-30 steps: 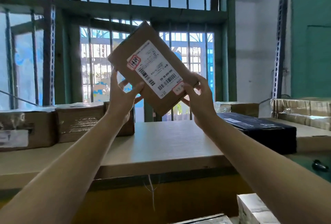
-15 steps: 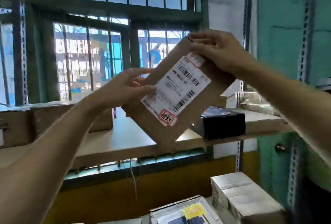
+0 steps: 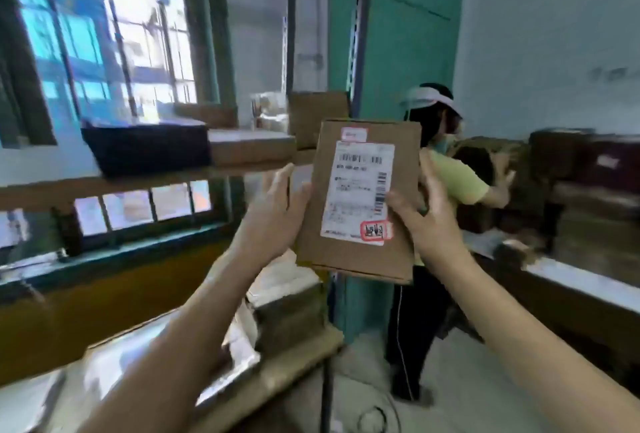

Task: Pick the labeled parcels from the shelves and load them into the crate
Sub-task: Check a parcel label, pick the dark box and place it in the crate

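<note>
A flat brown cardboard parcel (image 3: 346,252) with a white shipping label (image 3: 358,190) stands upright in front of me, label facing me. My left hand (image 3: 273,210) presses its left edge and my right hand (image 3: 424,214) presses its right edge, so both hold it up in the air. No crate is in view. The picture is blurred by motion.
A shelf (image 3: 104,183) at the left carries a black box (image 3: 145,146) and brown boxes (image 3: 317,117). A lower shelf (image 3: 277,363) holds wrapped parcels (image 3: 287,297). Another person (image 3: 446,183) in a yellow shirt stands behind the parcel, reaching to boxes (image 3: 595,204) on the right. A green pillar (image 3: 398,34) rises behind.
My view has swung to the right, away from the window. The parcel has turned from tilted to upright and come lower. My right hand has moved from its top corner to its right edge.
</note>
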Demonstrator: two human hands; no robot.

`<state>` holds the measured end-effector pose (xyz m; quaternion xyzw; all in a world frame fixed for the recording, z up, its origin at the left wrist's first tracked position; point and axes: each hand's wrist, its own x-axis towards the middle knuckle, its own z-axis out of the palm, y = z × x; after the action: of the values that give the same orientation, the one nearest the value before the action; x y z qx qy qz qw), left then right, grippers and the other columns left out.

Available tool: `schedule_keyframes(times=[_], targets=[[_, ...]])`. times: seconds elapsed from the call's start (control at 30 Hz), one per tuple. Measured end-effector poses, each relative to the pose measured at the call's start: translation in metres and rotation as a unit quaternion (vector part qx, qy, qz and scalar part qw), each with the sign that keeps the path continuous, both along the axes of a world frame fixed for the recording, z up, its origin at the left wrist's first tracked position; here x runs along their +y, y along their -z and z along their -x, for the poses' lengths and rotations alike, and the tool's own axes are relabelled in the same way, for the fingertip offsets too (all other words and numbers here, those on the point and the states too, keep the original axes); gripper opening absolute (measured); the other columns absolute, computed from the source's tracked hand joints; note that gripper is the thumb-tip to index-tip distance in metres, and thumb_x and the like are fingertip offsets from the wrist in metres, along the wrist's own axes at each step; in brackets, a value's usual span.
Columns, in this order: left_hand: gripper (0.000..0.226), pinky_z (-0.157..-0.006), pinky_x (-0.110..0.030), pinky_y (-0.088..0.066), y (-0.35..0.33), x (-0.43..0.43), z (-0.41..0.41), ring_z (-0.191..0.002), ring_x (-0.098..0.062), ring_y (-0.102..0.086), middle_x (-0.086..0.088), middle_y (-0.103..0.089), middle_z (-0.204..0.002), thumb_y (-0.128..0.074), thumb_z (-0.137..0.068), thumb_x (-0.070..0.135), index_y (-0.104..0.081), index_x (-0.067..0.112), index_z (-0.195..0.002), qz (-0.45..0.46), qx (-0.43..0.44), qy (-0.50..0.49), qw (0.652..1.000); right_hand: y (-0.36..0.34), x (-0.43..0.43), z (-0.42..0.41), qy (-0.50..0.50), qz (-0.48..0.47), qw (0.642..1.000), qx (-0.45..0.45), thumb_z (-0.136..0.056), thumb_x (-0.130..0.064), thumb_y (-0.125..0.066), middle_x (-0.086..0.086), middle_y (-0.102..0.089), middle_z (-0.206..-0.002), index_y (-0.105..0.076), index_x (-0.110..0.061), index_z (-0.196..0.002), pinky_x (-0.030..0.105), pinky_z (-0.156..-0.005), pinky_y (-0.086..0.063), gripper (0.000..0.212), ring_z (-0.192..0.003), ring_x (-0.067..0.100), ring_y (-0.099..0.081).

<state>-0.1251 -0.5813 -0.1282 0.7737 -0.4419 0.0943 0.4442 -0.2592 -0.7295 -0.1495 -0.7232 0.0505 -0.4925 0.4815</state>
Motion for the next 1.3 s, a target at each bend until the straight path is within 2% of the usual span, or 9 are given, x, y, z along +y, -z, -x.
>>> schedule_keyframes(times=[0.13,0.3,0.47,0.67,0.77,0.83,0.97,1.17,1.3], targets=[[0.037,-0.090,-0.030,-0.040,0.111,-0.064,0.030,-0.113,-0.025,-0.049,-0.011,-0.049,-0.129,-0.044,-0.095,0.029,-0.045,0.015,-0.129,-0.048,-0.071,0.027,0.996,0.138,-0.064,0.057,0.054,-0.119,0.981,0.142,-0.081,-0.022,-0.069,-0.017,-0.049,-0.115,-0.033,-0.031,-0.131,0.008,-0.079,-0.047,0.062,-0.100,-0.014,-0.054],[0.037,-0.094,-0.040,-0.045,0.273,-0.129,0.046,-0.114,-0.029,-0.051,-0.011,-0.051,-0.126,-0.050,-0.090,0.032,-0.051,0.016,-0.123,-0.270,0.038,0.120,0.954,0.300,-0.092,0.092,0.116,-0.303,0.910,0.259,-0.085,-0.014,-0.065,-0.007,-0.056,-0.116,-0.036,-0.021,-0.137,0.021,-0.077,-0.053,0.060,-0.101,0.010,-0.058],[0.037,-0.096,-0.044,-0.044,0.460,-0.159,0.047,-0.117,-0.033,-0.049,-0.013,-0.048,-0.133,-0.040,-0.095,0.027,-0.042,0.018,-0.131,-0.438,0.078,0.185,0.876,0.471,-0.089,0.101,0.160,-0.509,0.778,0.331,-0.089,-0.014,-0.054,0.006,-0.056,-0.128,-0.033,-0.035,-0.139,0.034,-0.078,-0.055,0.058,-0.098,0.020,-0.064],[0.046,-0.094,-0.043,-0.041,0.656,-0.161,0.012,-0.117,-0.037,-0.046,-0.020,-0.045,-0.132,-0.043,-0.096,0.025,-0.036,0.009,-0.138,-0.537,0.088,0.261,0.798,0.653,-0.062,0.115,0.255,-0.701,0.608,0.273,-0.091,-0.008,-0.053,0.010,-0.061,-0.124,-0.041,-0.026,-0.138,0.052,-0.092,-0.049,0.051,-0.106,0.030,-0.062],[0.051,-0.094,-0.042,-0.041,0.746,-0.176,-0.025,-0.119,-0.034,-0.045,-0.017,-0.042,-0.136,-0.046,-0.094,0.025,-0.032,0.013,-0.141,-0.572,0.043,0.292,0.766,0.738,-0.064,0.108,0.311,-0.741,0.537,0.257,-0.093,-0.016,-0.052,0.009,-0.060,-0.123,-0.040,-0.024,-0.136,0.051,-0.083,-0.053,0.046,-0.107,0.029,-0.061],[0.054,-0.094,-0.042,-0.041,0.809,-0.190,-0.045,-0.120,-0.033,-0.044,-0.016,-0.038,-0.139,-0.048,-0.092,0.024,-0.030,0.014,-0.142,-0.584,-0.004,0.311,0.750,0.800,-0.070,0.092,0.321,-0.749,0.518,0.260,-0.092,-0.017,-0.053,0.004,-0.061,-0.118,-0.041,-0.025,-0.133,0.043,-0.071,-0.053,0.044,-0.103,0.025,-0.060],[0.054,-0.100,-0.045,-0.038,0.914,-0.210,-0.063,-0.126,-0.033,-0.037,-0.015,-0.026,-0.146,-0.048,-0.091,0.023,-0.029,0.014,-0.141,-0.600,-0.052,0.325,0.729,0.922,-0.079,0.043,0.309,-0.778,0.488,0.247,-0.092,-0.014,-0.052,0.002,-0.056,-0.124,-0.035,-0.025,-0.138,0.036,-0.071,-0.050,0.050,-0.095,0.018,-0.058],[0.057,-0.100,-0.047,-0.037,1.016,-0.216,-0.074,-0.130,-0.034,-0.034,-0.014,-0.021,-0.151,-0.049,-0.090,0.021,-0.028,0.017,-0.142,-0.579,-0.099,0.304,0.750,1.059,-0.114,-0.044,0.265,-0.764,0.537,0.240,-0.095,-0.010,-0.046,0.006,-0.040,-0.145,-0.017,-0.025,-0.146,0.052,-0.103,-0.039,0.060,-0.128,0.028,-0.044],[0.057,-0.114,-0.043,-0.023,1.063,-0.213,-0.071,-0.140,-0.029,-0.015,-0.007,0.002,-0.155,-0.044,-0.093,0.025,-0.019,0.021,-0.144,-0.663,-0.112,0.325,0.665,1.106,-0.132,-0.083,0.262,-0.710,0.587,0.288,-0.097,-0.017,-0.042,0.006,-0.043,-0.142,-0.018,-0.025,-0.146,0.052,-0.102,-0.042,0.056,-0.126,0.027,-0.046]])
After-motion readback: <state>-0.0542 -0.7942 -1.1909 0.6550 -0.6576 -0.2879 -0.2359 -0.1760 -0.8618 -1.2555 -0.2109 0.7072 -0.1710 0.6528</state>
